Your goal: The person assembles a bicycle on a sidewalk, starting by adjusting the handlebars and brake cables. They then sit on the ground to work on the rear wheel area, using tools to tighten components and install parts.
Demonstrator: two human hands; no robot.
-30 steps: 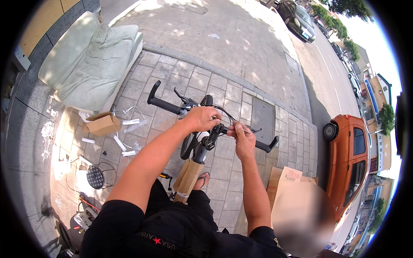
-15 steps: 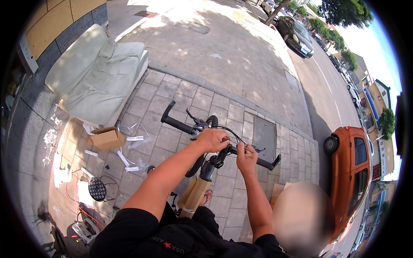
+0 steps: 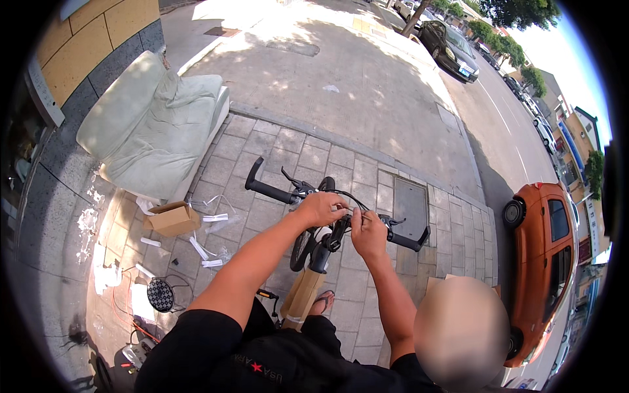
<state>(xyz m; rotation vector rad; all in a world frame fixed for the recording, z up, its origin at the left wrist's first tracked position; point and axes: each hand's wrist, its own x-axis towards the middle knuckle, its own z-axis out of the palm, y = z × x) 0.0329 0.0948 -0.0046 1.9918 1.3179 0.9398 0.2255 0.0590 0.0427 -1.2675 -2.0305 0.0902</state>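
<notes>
The left hand [image 3: 322, 209], fingers curled, is over the middle of a bicycle handlebar [image 3: 272, 192]; the right hand [image 3: 369, 234] is just beside it, fingers bunched near black cables [image 3: 352, 196]; what the fingertips hold is too small to tell; cardboard [image 3: 303, 295] wraps the frame below; leftward on the paving are an opened carton [image 3: 173, 219] and a pale sofa [image 3: 154, 131]; an orange car [image 3: 540, 262] stands at right.

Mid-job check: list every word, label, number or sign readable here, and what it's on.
Black cloth shirt: dim lettering beside a red star; wording not copied.
Rectangular blue plate on the dark parked car: too small to read.
White upright shop sign: too small.
Black tubular handlebar: no lettering I can make out.
</notes>
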